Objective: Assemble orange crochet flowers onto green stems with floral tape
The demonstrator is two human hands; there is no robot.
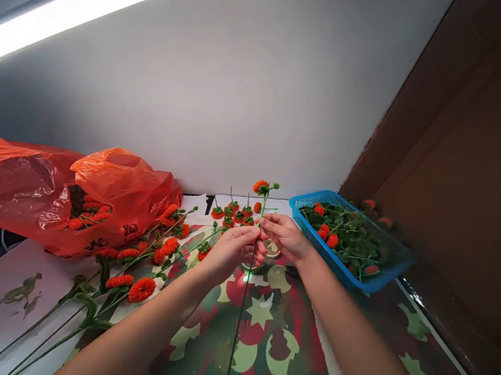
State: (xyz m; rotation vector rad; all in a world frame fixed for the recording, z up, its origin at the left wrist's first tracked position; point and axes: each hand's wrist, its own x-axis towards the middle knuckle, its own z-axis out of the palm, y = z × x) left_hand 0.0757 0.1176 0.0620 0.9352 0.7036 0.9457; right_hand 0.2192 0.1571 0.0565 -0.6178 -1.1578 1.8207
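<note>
An artificial flower stem (264, 203) stands upright between my two hands, with a fuzzy orange bloom (260, 186) and a small green bud at its top. My left hand (239, 241) pinches it low, where a long thin dark wire (240, 315) runs down toward me. Slightly higher, my right hand (284, 234) has its fingertips closed on the green part. Behind them lie several loose orange flower heads (238, 216) with short wires. A round roll (272, 250), partly hidden by my hands, sits on the mat below.
To the right stands a blue basket (345, 272) full of green leaves and orange pieces. Finished-looking flower stems (142, 289) lie at left, beside a red plastic bag (120, 195) holding more. A patterned mat (251, 354) covers the table. Cardboard (473, 180) rises at right.
</note>
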